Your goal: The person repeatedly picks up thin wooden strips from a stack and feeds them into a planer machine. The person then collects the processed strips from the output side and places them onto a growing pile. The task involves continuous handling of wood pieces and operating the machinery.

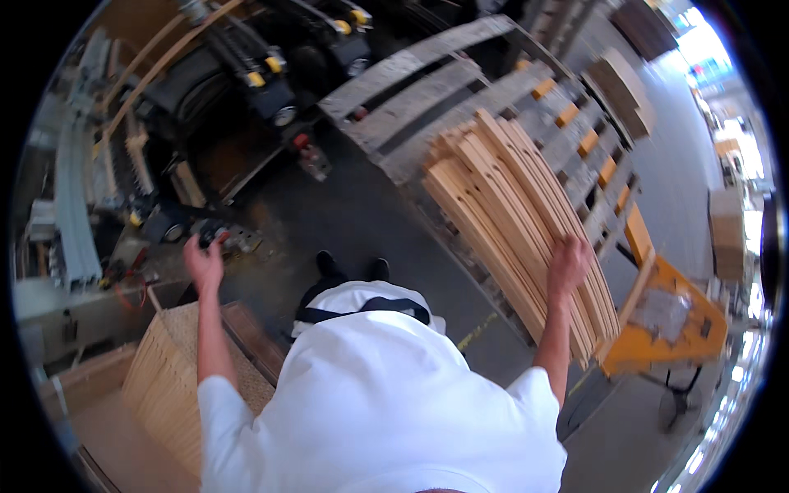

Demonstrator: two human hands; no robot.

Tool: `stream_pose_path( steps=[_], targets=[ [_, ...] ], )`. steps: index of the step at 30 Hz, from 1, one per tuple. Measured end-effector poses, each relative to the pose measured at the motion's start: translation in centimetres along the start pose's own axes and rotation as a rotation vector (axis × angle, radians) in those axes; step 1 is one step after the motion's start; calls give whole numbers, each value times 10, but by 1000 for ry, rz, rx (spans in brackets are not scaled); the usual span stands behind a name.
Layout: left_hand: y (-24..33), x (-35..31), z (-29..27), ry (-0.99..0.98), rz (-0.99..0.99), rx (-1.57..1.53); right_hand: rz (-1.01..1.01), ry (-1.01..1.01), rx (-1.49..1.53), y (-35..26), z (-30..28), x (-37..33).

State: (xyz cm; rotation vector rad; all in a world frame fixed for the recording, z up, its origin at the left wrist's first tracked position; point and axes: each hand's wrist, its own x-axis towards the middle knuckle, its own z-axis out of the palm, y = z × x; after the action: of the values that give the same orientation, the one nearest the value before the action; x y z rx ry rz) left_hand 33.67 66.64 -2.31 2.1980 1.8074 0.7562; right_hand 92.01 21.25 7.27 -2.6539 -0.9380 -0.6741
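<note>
My left hand (204,264) is raised at the left beside the machine, its fingertips apart next to a small black and red part (215,233). Nothing shows clearly in that hand. Over on the right, my right hand (569,267) lies on a stack of pale wooden slats (501,209), its fingers curled around the edge of one slat near the stack's right side. The slats are long, narrow and laid side by side in layers, and some have small dark holes. Beneath them is a worn grey wooden pallet (427,62).
A black machine (263,90) with yellow-tipped clamps stands ahead on the left. Behind my left arm is a pile of wooden pieces (168,370). A yellow-orange cart (690,316) stands beyond the slats, with cardboard boxes (727,230) farther right. Dark floor (353,205) lies around my feet.
</note>
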Motion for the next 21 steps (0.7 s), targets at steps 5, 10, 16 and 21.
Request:
stream_pose_path(
  steps=[5,10,16,21],
  targets=[
    [68,81,49,-114,85,-38,-27,4,-27,14,14,-8],
    [72,183,70,-121,16,-46,-86,-53,28,-32,-14,11],
    [32,370,68,-38,-3,107,-101,-68,106,-165,-22,80],
    [14,525,59,-49,-65,212,-125,-172,294,-311,-20,128]
  ],
)
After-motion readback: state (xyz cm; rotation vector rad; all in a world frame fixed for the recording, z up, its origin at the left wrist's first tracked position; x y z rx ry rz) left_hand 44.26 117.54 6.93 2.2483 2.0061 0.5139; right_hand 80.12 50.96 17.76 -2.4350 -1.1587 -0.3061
